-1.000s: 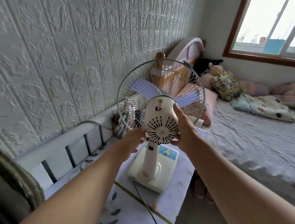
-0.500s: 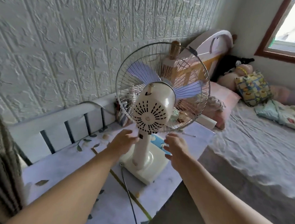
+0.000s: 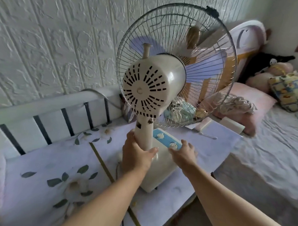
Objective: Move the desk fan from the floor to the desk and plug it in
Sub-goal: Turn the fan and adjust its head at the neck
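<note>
Standing upright on the desk point(image 3: 44, 161), the fan point(image 3: 152, 95) is seen from behind, its base point(image 3: 162, 170) set near the desk's right edge. The stem point(image 3: 144, 135) is gripped low down by the left hand point(image 3: 136, 157), fingers wrapped around it and thumb laid across its foot. The right hand point(image 3: 182, 153) is held open and flat, fingers extended onto the blue control panel point(image 3: 166, 139), where two pale knobs are located (one fingertip is touching or nearly touching the nearer knob; which cannot be told). The vented motor housing point(image 3: 147, 90) is turned toward the camera, and the wire guard point(image 3: 201, 42) and lilac blades point(image 3: 207, 66) are faced away toward the bed point(image 3: 266, 150). A dark cord point(image 3: 117, 170) is seen leaving the rear of the base and is run over the desk toward the camera; its plug is not visible. The desk is covered by a pale cloth printed with leaves and flowers. A white rail with dark bars point(image 3: 51, 120) is positioned along the textured wall point(image 3: 48, 49). Pillows and soft toys point(image 3: 271, 73) are piled at the bed's head.
</note>
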The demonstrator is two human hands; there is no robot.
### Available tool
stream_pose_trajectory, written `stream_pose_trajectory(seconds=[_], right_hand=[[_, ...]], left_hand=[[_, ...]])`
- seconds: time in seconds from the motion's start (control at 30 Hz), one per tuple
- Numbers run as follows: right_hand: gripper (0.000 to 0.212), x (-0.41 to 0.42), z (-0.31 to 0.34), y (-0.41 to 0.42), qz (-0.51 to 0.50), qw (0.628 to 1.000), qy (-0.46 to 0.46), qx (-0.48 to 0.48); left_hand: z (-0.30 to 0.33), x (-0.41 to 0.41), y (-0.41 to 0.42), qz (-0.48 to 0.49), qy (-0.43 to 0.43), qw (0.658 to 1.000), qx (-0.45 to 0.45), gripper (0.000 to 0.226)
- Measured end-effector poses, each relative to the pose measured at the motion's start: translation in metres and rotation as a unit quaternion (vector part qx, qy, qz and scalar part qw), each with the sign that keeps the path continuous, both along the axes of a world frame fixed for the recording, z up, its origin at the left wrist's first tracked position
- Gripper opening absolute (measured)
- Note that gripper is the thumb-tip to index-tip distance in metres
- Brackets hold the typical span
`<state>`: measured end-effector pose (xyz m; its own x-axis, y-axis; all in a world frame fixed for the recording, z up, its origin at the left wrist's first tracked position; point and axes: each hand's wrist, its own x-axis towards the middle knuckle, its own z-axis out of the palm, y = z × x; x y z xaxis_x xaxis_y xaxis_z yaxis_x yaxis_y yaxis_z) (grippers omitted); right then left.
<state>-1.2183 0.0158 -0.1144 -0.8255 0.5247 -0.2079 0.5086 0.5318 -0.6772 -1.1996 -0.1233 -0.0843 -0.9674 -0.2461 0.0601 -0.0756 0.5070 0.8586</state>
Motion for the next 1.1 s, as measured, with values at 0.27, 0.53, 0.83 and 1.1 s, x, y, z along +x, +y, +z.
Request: stream_pose_trajectory(seconds=[0.27,0.53,0.83,1.1], right_hand=[[0.034,-0.016,-0.019,0.018,-0.012,0.999,0.003,-0.038],[0.037,0.001,-0.017,-0.012,-0.030,0.999,-0.038,-0.020],[0.046,0.032,-0.013,-0.064,-0.076,0.994,-0.078,-0.002],[0.054,0.051,-0.013,-0.100,-0.147,0.986,-0.083,-0.018]], left_hand=[[0.000,-0.005,0.010,0.079,0.026,0.995,-0.058,0.057],[0.012,-0.014,-0.033,0.005,0.000,0.999,-0.051,0.064],[0.014,-0.031,-0.090,-0.109,-0.026,0.994,-0.009,0.075],[0.015,-0.048,-0.114,-0.182,-0.028,0.983,-0.023,0.078]])
